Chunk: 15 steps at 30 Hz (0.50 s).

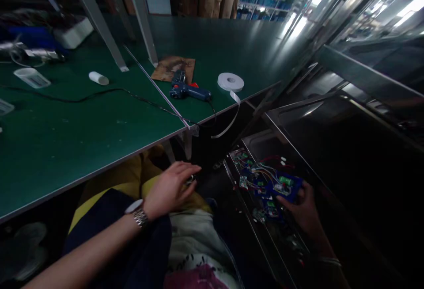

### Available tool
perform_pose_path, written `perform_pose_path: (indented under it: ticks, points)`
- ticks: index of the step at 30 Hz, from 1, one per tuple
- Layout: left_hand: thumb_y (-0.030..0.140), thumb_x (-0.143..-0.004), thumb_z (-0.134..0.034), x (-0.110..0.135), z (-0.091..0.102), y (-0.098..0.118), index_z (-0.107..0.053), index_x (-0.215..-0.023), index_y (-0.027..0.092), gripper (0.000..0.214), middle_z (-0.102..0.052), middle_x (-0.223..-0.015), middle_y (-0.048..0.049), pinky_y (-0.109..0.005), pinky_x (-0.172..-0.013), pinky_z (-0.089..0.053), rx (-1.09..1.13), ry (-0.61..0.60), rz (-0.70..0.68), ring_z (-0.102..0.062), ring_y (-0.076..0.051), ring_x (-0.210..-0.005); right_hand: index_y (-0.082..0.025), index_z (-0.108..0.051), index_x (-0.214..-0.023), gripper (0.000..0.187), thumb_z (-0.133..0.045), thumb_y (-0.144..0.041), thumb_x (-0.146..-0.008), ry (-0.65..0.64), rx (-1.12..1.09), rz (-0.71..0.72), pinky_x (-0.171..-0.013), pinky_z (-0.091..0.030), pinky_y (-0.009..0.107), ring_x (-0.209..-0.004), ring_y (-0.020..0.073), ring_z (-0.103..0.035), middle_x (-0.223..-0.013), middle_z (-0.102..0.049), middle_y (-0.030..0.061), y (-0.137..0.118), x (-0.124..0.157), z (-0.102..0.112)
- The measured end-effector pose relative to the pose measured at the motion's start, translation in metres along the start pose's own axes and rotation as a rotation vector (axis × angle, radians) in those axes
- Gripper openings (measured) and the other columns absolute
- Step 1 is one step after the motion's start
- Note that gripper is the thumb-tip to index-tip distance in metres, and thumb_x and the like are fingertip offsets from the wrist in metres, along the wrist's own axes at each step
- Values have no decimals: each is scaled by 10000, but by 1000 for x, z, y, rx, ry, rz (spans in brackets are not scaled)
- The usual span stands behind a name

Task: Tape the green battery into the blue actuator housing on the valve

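My right hand (306, 209), low at the right, grips the edge of a blue circuit board (289, 187) between thumb and fingers. The board carries a green cylindrical part, and thin coloured wires (266, 169) run from it to other small boards. More circuit boards (272, 208) lie just beneath and beside it on a dark metal surface. Over my lap, my left hand (174, 185) hangs loosely with fingers stretched to the right and thumb apart. Something small and shiny shows near its fingers, perhaps a ring; it is too blurred to tell.
A green workbench (132, 116) spans the front. On it are a blue glue gun (188, 91) on a brown board (167, 68), a white tape roll (231, 82) with a hanging tail, a white cylinder (98, 78) and a black cable (132, 96). Metal posts (141, 15) rise from it.
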<state>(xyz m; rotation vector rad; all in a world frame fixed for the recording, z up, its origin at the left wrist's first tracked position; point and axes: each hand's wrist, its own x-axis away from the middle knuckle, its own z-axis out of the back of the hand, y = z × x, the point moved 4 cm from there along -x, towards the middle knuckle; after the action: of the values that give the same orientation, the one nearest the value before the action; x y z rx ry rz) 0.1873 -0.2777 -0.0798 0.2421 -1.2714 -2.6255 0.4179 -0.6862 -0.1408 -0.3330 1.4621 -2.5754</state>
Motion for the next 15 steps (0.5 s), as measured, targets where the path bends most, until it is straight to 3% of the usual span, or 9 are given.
perform_pose_path:
  ticks: [3,6,8,11,15]
  points:
    - [418,-908,-747,-6,-33,7,-762,-1283,203,432,-806,-1249,-134,-485,-1029,-590,165,-105,-10,-746,-329,-1148,-246,-297,-1514,1208,-1018,-585,-606,-129,-95,67,-1078,-542,573,-1260,408,-624,-1373,-606,191,-31,17,-48]
    - [633,-848,-787,-1,-30,13,-653,-1432,179,752,-752,-1368,-161,-449,-1029,-616,326,-109,-30,-741,-323,-1206,-263,-305,-1526,1145,-1008,-540,-666,-276,-191,171,-1107,-534,543,-1338,391,-574,-1474,-532,195,-89,34,-103]
    - [772,-894,-652,9,-6,16,-596,-1494,198,833,-702,-1451,-157,-451,-1073,-603,395,-39,-34,-699,-319,-1293,-269,-295,-1556,1111,-990,-530,-730,-351,-253,278,-1117,-541,482,-1378,366,-543,-1529,-481,190,-139,44,-137]
    - [833,-968,-424,31,54,20,-621,-1480,264,791,-704,-1441,-138,-488,-1134,-567,418,148,9,-644,-324,-1372,-270,-311,-1587,1066,-977,-508,-789,-452,-277,509,-1110,-553,409,-1353,330,-571,-1522,-490,168,-221,54,-184]
    - [736,-1033,-414,55,147,13,-705,-1347,280,625,-764,-1321,-121,-477,-1081,-593,538,539,139,-723,-319,-1224,-256,-336,-1567,1024,-972,-503,-804,-602,-342,683,-1053,-591,369,-1294,311,-624,-1442,-572,157,-316,60,-255]
